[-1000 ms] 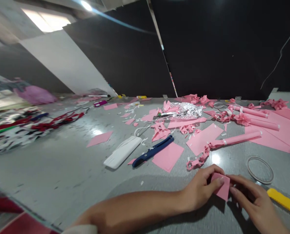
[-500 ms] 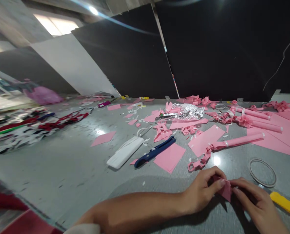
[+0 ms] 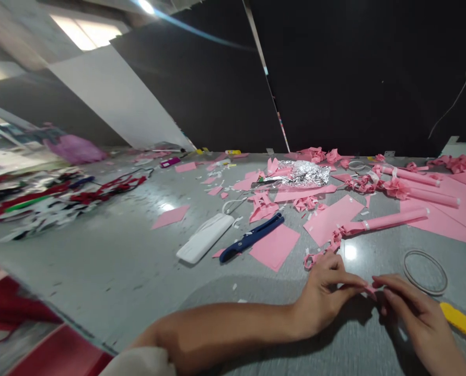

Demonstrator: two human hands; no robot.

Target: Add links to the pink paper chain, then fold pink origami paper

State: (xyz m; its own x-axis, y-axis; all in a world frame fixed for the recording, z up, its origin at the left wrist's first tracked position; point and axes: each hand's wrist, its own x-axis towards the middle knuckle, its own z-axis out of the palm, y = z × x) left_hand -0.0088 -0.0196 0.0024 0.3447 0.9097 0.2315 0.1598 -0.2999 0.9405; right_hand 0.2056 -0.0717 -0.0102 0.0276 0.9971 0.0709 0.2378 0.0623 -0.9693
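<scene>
The pink paper piece (image 3: 370, 290) now shows only as a small, narrow tip between the hands, where a second ago it presented a broad, flat square. It has probably been folded or squeezed thinner, though it may partly be turned edge-on; the fingers hide too much to tell which. The shaping of this piece seems to have moved on, with its final form unclear.

The left hand (image 3: 325, 292) is nearly closed at the tips, pinching the paper between thumb and finger. Its fingers reach out straighter than before. The right hand (image 3: 417, 313) is loosely curled beside the paper's other end, thumb and forefinger close together; whether they grip it, I cannot tell.

Just beyond the left hand, a crumpled pink paper chain (image 3: 336, 240) lies on the grey surface (image 3: 139, 292), joined to a rolled pink tube (image 3: 397, 219). A grey ring (image 3: 432, 293) and a yellow strip (image 3: 462, 321) sit near the right hand. Farther left are a pink sheet (image 3: 278, 248), a navy-handled tool (image 3: 252, 238) and a white device (image 3: 205, 240).
</scene>
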